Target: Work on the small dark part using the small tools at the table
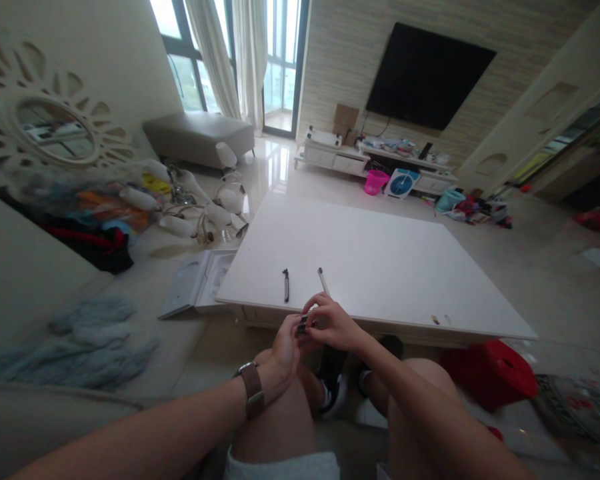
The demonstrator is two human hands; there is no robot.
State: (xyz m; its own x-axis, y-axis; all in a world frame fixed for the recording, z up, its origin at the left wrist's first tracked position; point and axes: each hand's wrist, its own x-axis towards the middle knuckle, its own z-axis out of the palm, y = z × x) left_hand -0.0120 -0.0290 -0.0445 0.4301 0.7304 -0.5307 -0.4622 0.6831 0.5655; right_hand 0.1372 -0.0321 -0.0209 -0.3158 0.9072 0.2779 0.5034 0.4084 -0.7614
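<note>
Just over the table's near edge, my left hand (286, 347) holds a small black object with pale stripes (303, 324), too small to name exactly. The thumb and bent fingers of my right hand (334, 325) pinch at that same object from the right, hiding part of it. On the white table (380, 260), beyond my hands, lies a slim grey tool with a dark angled head, like a razor (287, 287). To its right is a thin pale stick with a dark tip (323, 280), its near end close behind my right fingers.
Two tiny items, one a dark-and-yellow piece (435, 320), lie near the table's front right edge. An open white box (200, 283) is on the floor left of the table, below a chandelier (205, 207). A red stool-like object (495, 375) stands at right.
</note>
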